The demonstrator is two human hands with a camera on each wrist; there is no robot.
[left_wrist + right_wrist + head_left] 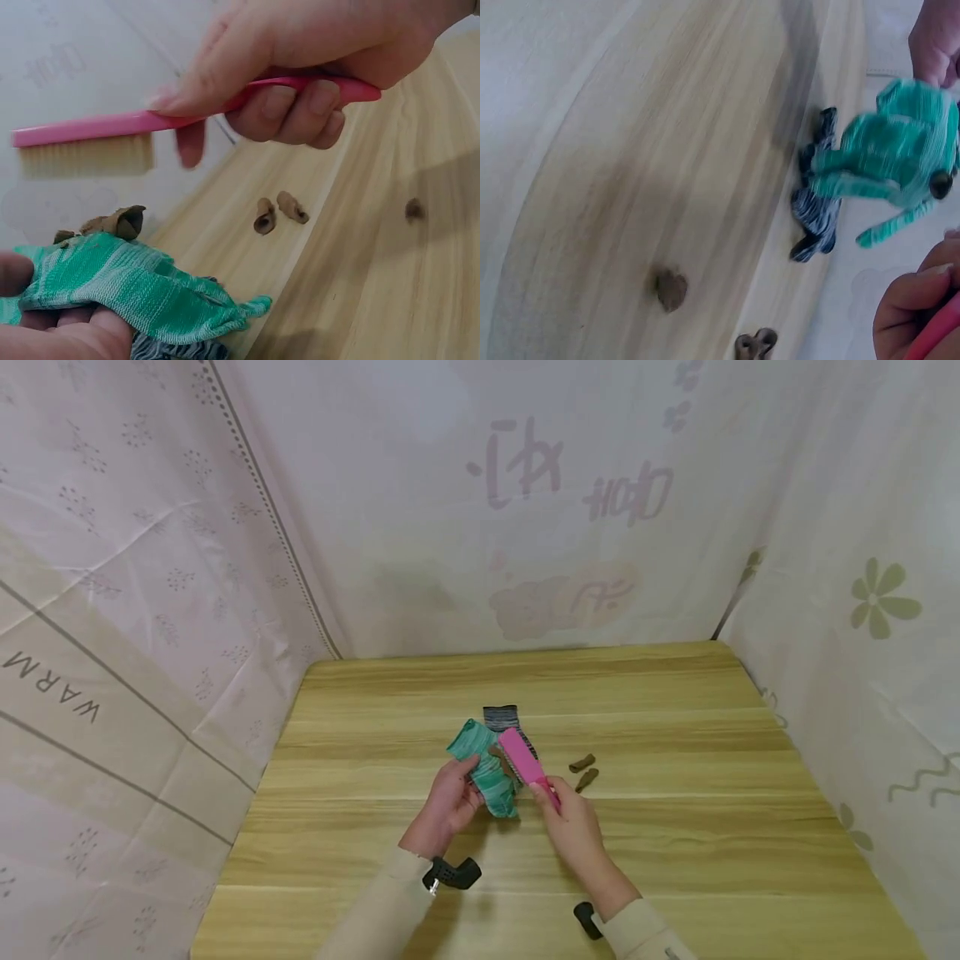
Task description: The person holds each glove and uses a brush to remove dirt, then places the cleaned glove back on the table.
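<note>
A green and white knitted sock lies over my left hand, whose thumb pinches it from above with the fingers beneath. Curled brown pieces rest on top of the sock. My right hand grips the handle of a pink brush. In the left wrist view the brush's pale bristles face down, above the sock and apart from it. A black and grey sock lies on the table behind the green one.
Two curled brown pieces lie on the wooden table right of the brush. Another small brown piece lies on the wood in the right wrist view. Printed curtains hang behind the table and at both sides.
</note>
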